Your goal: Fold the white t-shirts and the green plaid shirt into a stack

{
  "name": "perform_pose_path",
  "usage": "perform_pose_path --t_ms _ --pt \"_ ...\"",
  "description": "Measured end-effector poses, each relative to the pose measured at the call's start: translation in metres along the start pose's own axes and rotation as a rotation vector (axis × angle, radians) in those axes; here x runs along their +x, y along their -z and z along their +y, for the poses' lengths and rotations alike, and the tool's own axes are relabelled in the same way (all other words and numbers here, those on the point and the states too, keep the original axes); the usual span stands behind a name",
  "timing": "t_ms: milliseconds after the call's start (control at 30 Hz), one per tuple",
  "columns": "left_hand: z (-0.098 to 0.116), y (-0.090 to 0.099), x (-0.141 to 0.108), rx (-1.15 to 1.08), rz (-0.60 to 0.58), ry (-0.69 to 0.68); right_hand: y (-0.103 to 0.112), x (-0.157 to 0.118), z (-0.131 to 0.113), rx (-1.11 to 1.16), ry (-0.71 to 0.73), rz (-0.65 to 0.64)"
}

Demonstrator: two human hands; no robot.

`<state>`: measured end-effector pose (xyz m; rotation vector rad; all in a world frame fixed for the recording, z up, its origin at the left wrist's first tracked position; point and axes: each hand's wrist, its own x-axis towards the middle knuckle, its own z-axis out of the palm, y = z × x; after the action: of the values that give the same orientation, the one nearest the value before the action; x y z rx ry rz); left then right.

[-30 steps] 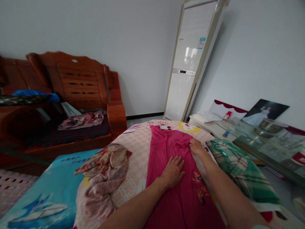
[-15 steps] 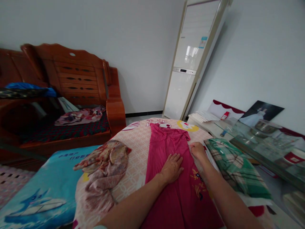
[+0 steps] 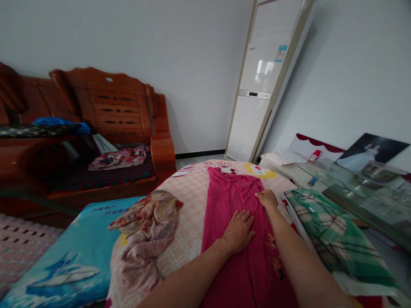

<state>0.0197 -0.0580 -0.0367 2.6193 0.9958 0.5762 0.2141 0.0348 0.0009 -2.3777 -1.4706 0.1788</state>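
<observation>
A magenta pink shirt lies lengthwise over a patterned cloth, its sides folded into a long strip. On its middle rests my left hand, palm down with the fingers stretched out. Farther up, at the shirt's right edge, my right hand is closed, thumb and forefinger pinching the fabric. Below my right wrist, a yellow and dark printed design shows on the shirt, partly covered by my forearm. The near end of the shirt runs out of view between my arms.
A crumpled floral garment lies left of the shirt on the patterned cloth. Beyond it is a blue printed cushion. To the right are a green plaid bundle and a glass shelf. A wooden sofa stands behind.
My right hand has shifted slightly inward onto the shirt's right edge, which is drawn in a little. My left hand stays flat on the shirt. The view has turned slightly left.
</observation>
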Motion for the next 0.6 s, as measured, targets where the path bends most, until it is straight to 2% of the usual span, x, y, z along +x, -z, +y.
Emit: perform_pose_path --t_ms 167,300,433,600 --pt "0.001 0.002 -0.001 0.010 0.001 0.028 0.004 0.013 -0.007 0.074 0.063 0.026" --pt "0.001 0.004 -0.001 0.022 -0.007 0.053 0.010 0.007 0.003 0.151 0.133 0.002" --pt "0.000 0.004 -0.001 -0.011 -0.004 0.047 0.018 -0.027 0.028 0.188 0.099 -0.087" --pt "-0.005 0.007 0.012 -0.073 0.043 0.079 0.031 -0.098 0.067 0.137 0.101 -0.106"
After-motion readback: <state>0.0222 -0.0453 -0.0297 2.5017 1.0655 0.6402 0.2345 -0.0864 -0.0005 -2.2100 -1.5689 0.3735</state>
